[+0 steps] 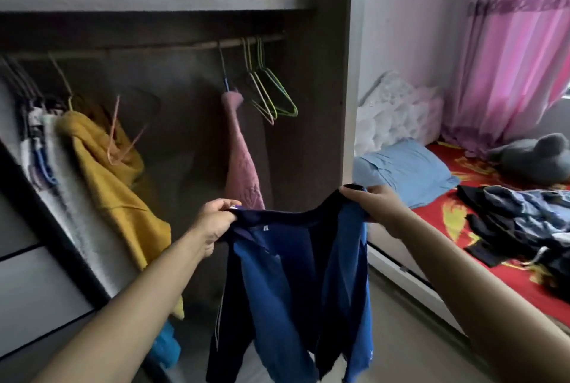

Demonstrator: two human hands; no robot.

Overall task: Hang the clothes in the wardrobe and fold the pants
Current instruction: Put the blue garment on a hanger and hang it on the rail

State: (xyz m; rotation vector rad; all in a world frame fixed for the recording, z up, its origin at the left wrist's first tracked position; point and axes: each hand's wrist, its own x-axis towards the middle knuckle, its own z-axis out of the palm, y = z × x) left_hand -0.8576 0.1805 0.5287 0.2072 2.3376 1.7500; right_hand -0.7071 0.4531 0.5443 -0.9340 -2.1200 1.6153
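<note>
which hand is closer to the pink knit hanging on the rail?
Left. The left hand grips the blue top just below the lower end of the pink knit. The right hand holds the top's other shoulder, farther right, before the wardrobe side panel.

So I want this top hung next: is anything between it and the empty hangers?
Nothing visible blocks the way. The blue top, held by the left hand and right hand, hangs before the open wardrobe. The pink garment hangs just left of the empty wire hangers on the rail and could brush it.
</note>
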